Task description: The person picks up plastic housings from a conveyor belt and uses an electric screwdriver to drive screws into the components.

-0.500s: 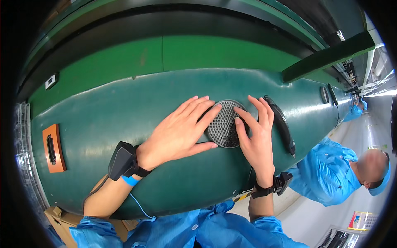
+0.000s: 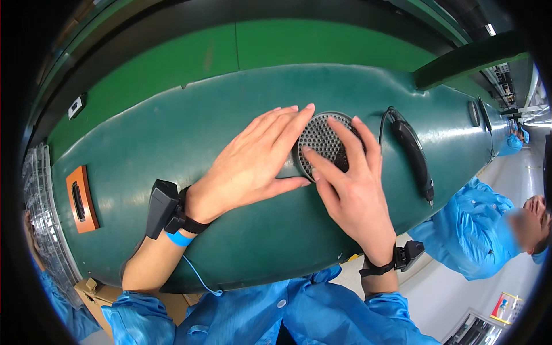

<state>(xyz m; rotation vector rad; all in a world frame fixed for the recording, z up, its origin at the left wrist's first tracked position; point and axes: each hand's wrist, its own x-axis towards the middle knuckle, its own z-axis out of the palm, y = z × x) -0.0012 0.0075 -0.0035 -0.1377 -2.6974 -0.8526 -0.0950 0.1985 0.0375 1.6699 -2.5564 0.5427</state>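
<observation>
Head view, looking down: two bare hands are shown over a green surface (image 2: 264,244), with a round, dark grey disc (image 2: 323,137) set between them, just right of the middle. The disc's face is covered with rows of small knobs or holes; which of the two cannot be told. The left hand (image 2: 244,161) is held open and almost flat, its back turned up, its four fingers stretched toward the upper right and its thumb spread apart, so that the disc's left edge is framed between index finger and thumb. The right hand (image 2: 363,198) is also open, its fingers parted and slightly bent; the disc's face is overlapped by its fingertips, while its thumb is placed near the lower left rim. Neither hand is closed around the disc, and how firmly it is touched cannot be told. Black devices are strapped to both wrists, and a blue band (image 2: 179,238) is worn on the left one. To the right of the disc, a black handheld tool (image 2: 411,150) with a narrow tip is laid, its cable looped at the top. Far to the left, an orange block (image 2: 83,201) with a dark slot is placed.
</observation>
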